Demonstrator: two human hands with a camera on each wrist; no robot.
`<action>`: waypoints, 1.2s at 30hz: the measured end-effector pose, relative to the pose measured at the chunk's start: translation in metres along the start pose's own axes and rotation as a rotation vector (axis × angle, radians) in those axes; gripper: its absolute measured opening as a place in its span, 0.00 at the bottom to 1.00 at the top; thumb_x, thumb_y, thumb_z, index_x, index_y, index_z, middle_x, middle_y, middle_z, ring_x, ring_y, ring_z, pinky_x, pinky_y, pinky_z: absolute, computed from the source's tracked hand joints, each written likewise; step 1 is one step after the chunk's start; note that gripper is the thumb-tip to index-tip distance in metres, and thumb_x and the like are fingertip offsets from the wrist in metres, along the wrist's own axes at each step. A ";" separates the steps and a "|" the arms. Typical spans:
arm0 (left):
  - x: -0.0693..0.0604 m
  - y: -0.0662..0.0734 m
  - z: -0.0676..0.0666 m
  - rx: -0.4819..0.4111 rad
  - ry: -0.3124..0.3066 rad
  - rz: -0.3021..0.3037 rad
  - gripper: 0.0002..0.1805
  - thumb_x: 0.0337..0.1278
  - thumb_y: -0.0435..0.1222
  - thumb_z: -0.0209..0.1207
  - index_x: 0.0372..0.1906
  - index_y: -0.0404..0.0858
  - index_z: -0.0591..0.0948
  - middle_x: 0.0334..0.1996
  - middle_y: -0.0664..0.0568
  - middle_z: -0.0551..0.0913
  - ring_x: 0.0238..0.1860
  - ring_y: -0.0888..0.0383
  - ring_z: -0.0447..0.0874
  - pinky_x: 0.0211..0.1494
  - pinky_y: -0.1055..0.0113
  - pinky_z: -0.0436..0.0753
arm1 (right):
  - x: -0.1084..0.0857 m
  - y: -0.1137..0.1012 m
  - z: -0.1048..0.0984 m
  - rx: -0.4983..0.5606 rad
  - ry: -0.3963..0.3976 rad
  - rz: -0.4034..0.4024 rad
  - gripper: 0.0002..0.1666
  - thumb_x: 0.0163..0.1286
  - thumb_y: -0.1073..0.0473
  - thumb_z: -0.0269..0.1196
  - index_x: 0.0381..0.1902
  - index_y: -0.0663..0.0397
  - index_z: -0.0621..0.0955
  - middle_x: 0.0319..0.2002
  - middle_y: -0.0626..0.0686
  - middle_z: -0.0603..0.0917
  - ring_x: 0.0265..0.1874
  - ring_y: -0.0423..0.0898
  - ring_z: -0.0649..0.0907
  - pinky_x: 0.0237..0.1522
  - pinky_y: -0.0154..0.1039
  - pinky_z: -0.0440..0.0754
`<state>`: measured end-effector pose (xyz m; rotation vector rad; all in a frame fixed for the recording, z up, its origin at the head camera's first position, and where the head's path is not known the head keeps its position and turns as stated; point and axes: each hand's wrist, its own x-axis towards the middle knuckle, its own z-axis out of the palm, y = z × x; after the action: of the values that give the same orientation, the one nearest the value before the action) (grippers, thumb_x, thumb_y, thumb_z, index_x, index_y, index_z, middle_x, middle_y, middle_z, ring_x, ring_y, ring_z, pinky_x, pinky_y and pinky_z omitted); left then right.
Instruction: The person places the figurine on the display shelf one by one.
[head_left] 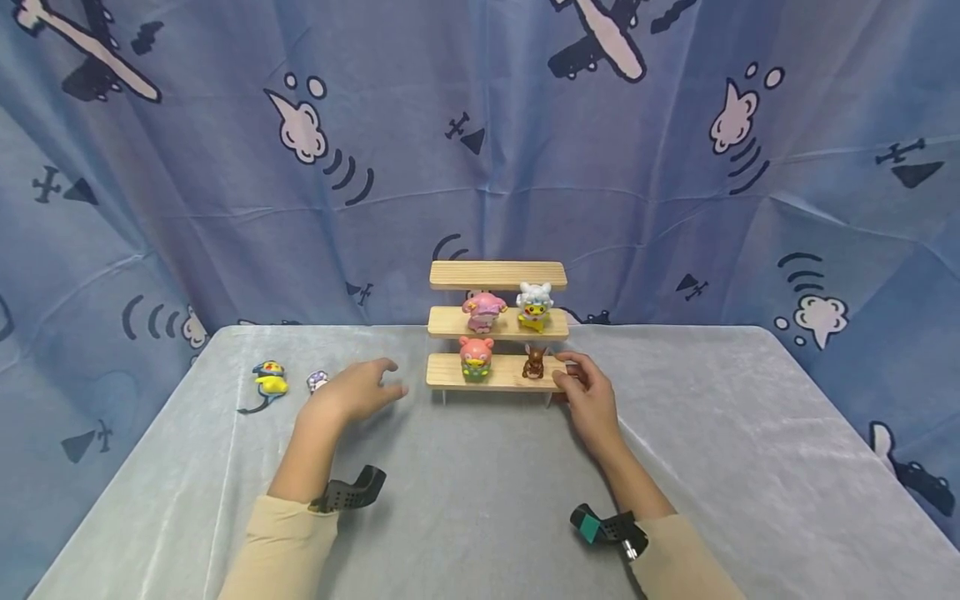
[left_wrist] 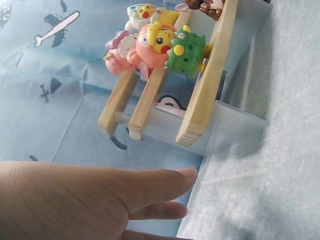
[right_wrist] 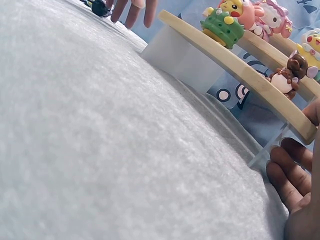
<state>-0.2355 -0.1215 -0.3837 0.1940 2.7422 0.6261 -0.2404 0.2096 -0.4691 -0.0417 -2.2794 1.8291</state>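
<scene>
A three-step wooden display shelf [head_left: 450, 372] with clear supports stands at the table's back. My right hand [head_left: 592, 407] grips the right end of its lowest board, thumb near the top, other fingers [right_wrist: 284, 181] below by the support. On that board are a pink-and-green figurine [head_left: 476, 358] and a brown long-eared figurine [head_left: 534, 363]. The middle board holds a pink figurine [head_left: 484, 312] and a white-hooded yellow figurine [head_left: 535, 307]. Left of the shelf, my left hand [head_left: 351, 392] hovers with loosely extended fingers, holding nothing and apart from the boards.
A yellow-and-blue figurine [head_left: 271, 382] with a dark tail lies at the table's left. Beside my left hand is a small white-and-purple figurine [head_left: 317, 381], partly hidden by it. A blue patterned curtain [head_left: 480, 167] hangs behind the grey cloth-covered table [head_left: 480, 500].
</scene>
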 end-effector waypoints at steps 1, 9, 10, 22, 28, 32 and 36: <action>0.000 0.000 0.000 0.004 -0.001 0.002 0.30 0.72 0.48 0.54 0.71 0.35 0.71 0.67 0.34 0.76 0.67 0.36 0.75 0.67 0.41 0.76 | 0.000 0.000 0.000 0.000 0.000 -0.002 0.18 0.73 0.66 0.58 0.59 0.59 0.78 0.48 0.67 0.82 0.34 0.33 0.83 0.37 0.31 0.86; 0.005 -0.003 0.005 0.039 -0.005 0.013 0.30 0.71 0.49 0.55 0.70 0.35 0.72 0.65 0.35 0.78 0.66 0.37 0.77 0.67 0.41 0.75 | -0.001 -0.001 0.000 0.010 0.002 -0.010 0.19 0.72 0.66 0.58 0.59 0.60 0.78 0.47 0.66 0.82 0.34 0.33 0.83 0.36 0.31 0.86; 0.006 -0.003 0.006 0.038 -0.004 0.011 0.30 0.71 0.49 0.55 0.70 0.35 0.72 0.65 0.35 0.78 0.66 0.37 0.77 0.67 0.41 0.75 | -0.001 -0.001 0.001 0.010 0.002 -0.010 0.19 0.72 0.66 0.58 0.59 0.60 0.78 0.47 0.66 0.82 0.34 0.33 0.83 0.36 0.31 0.86; 0.008 -0.003 0.009 0.059 0.013 0.003 0.31 0.68 0.47 0.59 0.69 0.35 0.73 0.67 0.37 0.77 0.68 0.37 0.74 0.70 0.42 0.73 | 0.000 -0.001 0.001 0.009 0.000 -0.003 0.19 0.73 0.66 0.58 0.60 0.59 0.78 0.48 0.66 0.82 0.34 0.33 0.83 0.37 0.31 0.86; 0.006 -0.004 0.008 0.080 0.024 0.018 0.35 0.58 0.44 0.69 0.69 0.35 0.74 0.67 0.36 0.76 0.68 0.37 0.74 0.71 0.43 0.73 | 0.000 -0.003 0.002 0.013 -0.002 -0.005 0.19 0.72 0.66 0.58 0.60 0.60 0.78 0.47 0.64 0.82 0.34 0.33 0.83 0.37 0.31 0.86; 0.007 -0.005 0.010 0.110 0.035 0.022 0.37 0.55 0.44 0.71 0.68 0.36 0.75 0.65 0.36 0.78 0.65 0.38 0.76 0.69 0.44 0.74 | -0.001 -0.003 0.001 0.020 0.000 -0.011 0.19 0.72 0.66 0.58 0.59 0.60 0.78 0.47 0.64 0.82 0.34 0.33 0.83 0.36 0.31 0.86; 0.008 -0.006 0.011 0.140 0.047 0.026 0.37 0.53 0.46 0.72 0.67 0.37 0.76 0.62 0.36 0.78 0.62 0.38 0.79 0.66 0.43 0.77 | 0.000 -0.002 0.001 0.018 0.003 -0.017 0.19 0.72 0.67 0.58 0.59 0.60 0.78 0.47 0.66 0.83 0.34 0.33 0.83 0.36 0.31 0.86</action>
<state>-0.2394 -0.1206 -0.3977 0.2511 2.8345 0.4512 -0.2400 0.2084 -0.4676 -0.0226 -2.2543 1.8399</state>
